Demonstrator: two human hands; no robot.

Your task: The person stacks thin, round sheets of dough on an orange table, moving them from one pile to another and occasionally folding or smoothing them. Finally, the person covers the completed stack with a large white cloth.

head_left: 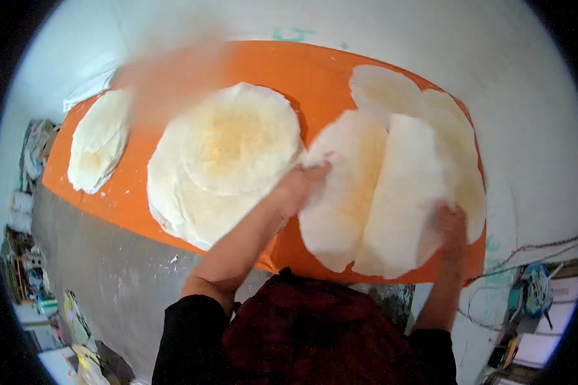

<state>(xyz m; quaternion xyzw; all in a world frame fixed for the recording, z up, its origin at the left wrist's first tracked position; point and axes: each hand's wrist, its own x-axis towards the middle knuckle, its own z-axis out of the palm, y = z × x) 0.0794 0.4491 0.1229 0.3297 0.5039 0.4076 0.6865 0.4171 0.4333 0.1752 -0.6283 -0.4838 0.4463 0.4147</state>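
Observation:
Thin, round, white sheets with yellowish-brown middles lie on the orange table cover; their material is not clear. At the left rim of a white sheet (331,199), my left hand (304,185) has its fingers closed on the edge. Beside it, a white sheet with a straight left side (398,192), seemingly folded, overlaps other sheets. My right hand (451,228), slightly blurred, curls its fingers at this sheet's right edge. To the left of my left forearm rests a large round stack of sheets (228,147).
More sheets, one at the back (385,90), lie around the right pile. A smaller stack (99,144) sits at the left end of the orange cover (327,70). A brownish blur (173,74) hides part of the upper left. Cables (526,250) run by the wall at right.

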